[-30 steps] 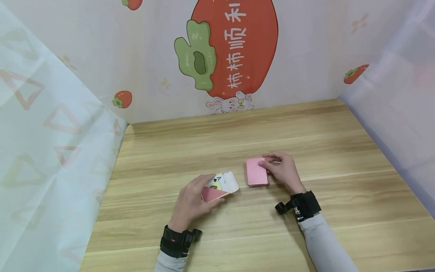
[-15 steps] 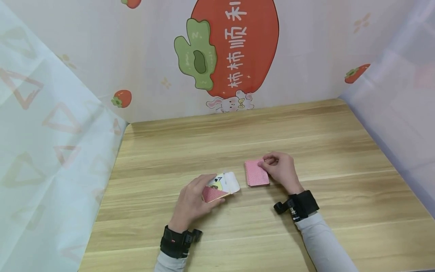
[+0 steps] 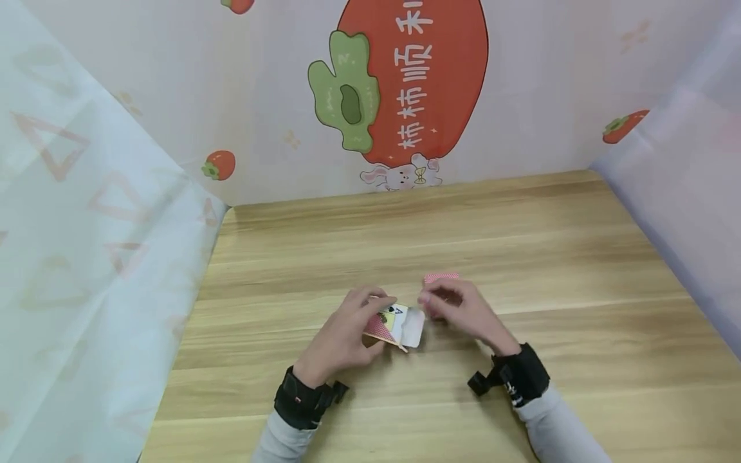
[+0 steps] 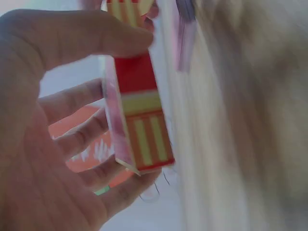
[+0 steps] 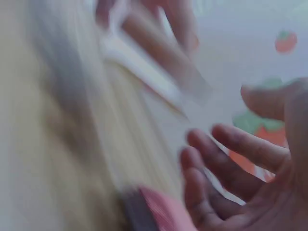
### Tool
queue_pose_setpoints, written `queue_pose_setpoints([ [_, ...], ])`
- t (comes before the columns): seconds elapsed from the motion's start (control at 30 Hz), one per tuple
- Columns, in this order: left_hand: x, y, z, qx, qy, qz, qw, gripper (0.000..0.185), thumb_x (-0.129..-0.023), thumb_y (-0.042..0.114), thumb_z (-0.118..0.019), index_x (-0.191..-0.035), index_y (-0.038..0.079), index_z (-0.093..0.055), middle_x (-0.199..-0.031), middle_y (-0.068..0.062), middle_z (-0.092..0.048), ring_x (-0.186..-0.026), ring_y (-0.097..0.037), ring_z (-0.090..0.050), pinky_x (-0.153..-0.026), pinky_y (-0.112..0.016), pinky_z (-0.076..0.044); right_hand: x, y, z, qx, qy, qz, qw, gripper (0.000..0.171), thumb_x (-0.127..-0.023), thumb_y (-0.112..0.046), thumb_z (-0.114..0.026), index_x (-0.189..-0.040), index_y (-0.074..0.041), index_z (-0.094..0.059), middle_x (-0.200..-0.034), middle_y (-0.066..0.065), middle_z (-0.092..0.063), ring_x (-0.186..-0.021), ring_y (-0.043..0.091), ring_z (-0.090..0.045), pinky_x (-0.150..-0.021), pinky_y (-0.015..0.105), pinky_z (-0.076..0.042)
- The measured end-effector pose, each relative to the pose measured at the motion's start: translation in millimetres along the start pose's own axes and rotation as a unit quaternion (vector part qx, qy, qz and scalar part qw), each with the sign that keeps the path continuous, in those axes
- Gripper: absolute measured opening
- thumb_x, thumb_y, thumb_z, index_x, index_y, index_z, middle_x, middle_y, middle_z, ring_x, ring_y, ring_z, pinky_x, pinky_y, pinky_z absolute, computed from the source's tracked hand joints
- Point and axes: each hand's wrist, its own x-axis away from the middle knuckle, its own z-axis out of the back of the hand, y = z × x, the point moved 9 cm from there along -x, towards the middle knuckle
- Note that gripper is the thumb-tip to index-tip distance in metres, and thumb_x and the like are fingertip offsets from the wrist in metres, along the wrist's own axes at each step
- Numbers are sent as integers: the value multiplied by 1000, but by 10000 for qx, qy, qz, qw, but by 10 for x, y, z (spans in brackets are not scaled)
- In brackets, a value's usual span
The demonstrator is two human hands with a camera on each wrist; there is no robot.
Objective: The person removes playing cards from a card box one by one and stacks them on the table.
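Both hands meet near the middle of the wooden table (image 3: 521, 244). The left hand (image 3: 341, 337) grips a card box (image 3: 389, 326), thumb on one side and curled fingers on the other, holding it tilted and lifted just off the surface; the left wrist view shows the box's red and yellow striped edge (image 4: 139, 115) pinched between thumb and fingers. Its white flap (image 3: 412, 328) hangs open toward the right hand (image 3: 463, 312), whose fingertips sit just beside that flap. The right wrist view is blurred but shows loosely spread fingers (image 5: 231, 149) holding nothing. A pink-backed deck of cards (image 3: 441, 278) lies flat on the table just behind the right hand, partly hidden by it.
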Motion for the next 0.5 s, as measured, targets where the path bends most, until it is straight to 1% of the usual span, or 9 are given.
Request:
queue_pose_setpoints([
  [0.03,-30,38,-17,-63,-146,-114,9998,72,-76,9,-88,-143,14,-64,-141,-1,-58,-135,-23,-51,-104,-40,-56,44,-3,-98,-236,-271,-108,9993,18,-102,-25,-74,-112,-10,-77,-107,9,-77,-93,22,-72,-81,30,-58],
  [0.1,-73,107,-42,-182,-400,-310,9986,70,-76,5,-85,-142,15,-66,-140,-1,-58,-137,-23,-49,-105,-39,-55,118,8,-248,-589,-596,-318,9960,15,-102,-23,-75,-106,-9,-75,-103,9,-75,-92,20,-73,-80,29,-58],
  [0.13,-87,128,-56,-256,-507,-358,9977,70,-76,5,-83,-142,15,-66,-141,0,-58,-138,-23,-48,-106,-39,-54,145,20,-295,-708,-643,-424,9945,14,-101,-22,-75,-104,-8,-74,-104,8,-75,-92,19,-73,-78,29,-58],
  [0.2,-105,154,-69,-347,-651,-388,9965,74,-75,6,-82,-146,16,-63,-145,-1,-56,-139,-24,-47,-109,-41,-52,186,53,-339,-976,-573,-645,9915,13,-99,-17,-76,-100,-4,-72,-102,9,-75,-89,17,-74,-74,29,-59],
  [0.27,-116,151,-67,-379,-676,-293,9966,80,-77,16,-83,-153,16,-57,-152,-4,-52,-142,-27,-46,-112,-45,-49,214,80,-347,-1168,-429,-833,9887,14,-98,-14,-77,-98,-2,-70,-100,9,-75,-86,16,-74,-70,30,-60],
  [0.33,-131,125,-57,-301,-610,-73,9977,88,-79,30,-85,-159,16,-49,-159,-7,-46,-145,-29,-44,-113,-49,-48,230,93,-348,-1327,-343,-971,9858,17,-98,-14,-77,-98,1,-70,-102,11,-75,-86,16,-75,-70,33,-61],
  [0.43,-170,79,-40,-239,-424,244,9985,97,-81,49,-84,-163,17,-41,-163,-10,-42,-146,-31,-45,-112,-51,-48,231,84,-363,-1517,-340,-1056,9822,19,-98,-15,-77,-100,3,-70,-106,13,-75,-90,19,-77,-74,39,-64],
  [0.5,-198,59,-35,-210,-322,350,9986,96,-83,50,-84,-162,16,-42,-160,-11,-44,-144,-32,-47,-111,-51,-49,219,72,-379,-1558,-387,-1039,9815,19,-99,-15,-76,-100,3,-70,-109,14,-75,-93,20,-77,-77,42,-65],
])
